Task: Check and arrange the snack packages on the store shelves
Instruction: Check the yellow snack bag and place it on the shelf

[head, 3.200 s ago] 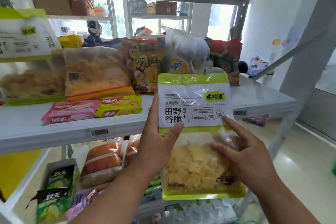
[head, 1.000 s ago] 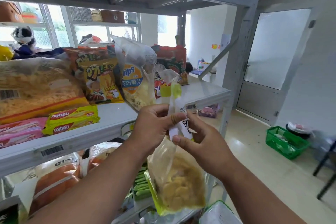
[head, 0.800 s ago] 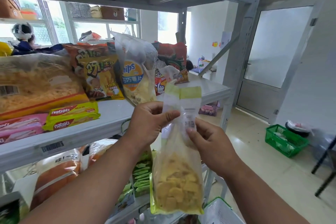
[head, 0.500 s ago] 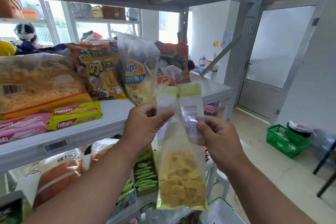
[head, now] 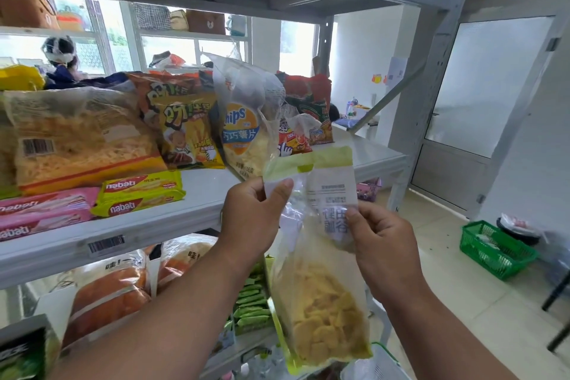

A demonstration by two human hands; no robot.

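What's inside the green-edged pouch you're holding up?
Pale yellow squarish crisps fill the lower half of the green-edged pouch, seen through its clear film. The upper part is covered by its white label, the left hand and the right hand.

Held snack bag (head: 320,256): clear film, lime-green band along top and lower edge, white label panel with dark characters; contents pale yellow. Wafer packs: one yellow-green (head: 140,196) with red logo patch, one pink (head: 40,213). Noodle bag (head: 80,139): clear, orange stripe at base, black-and-white barcode. Chips bag (head: 243,133): translucent, blue-and-orange emblem. Shelf (head: 200,191): pale grey. Floor basket (head: 496,248): bright green lattice.
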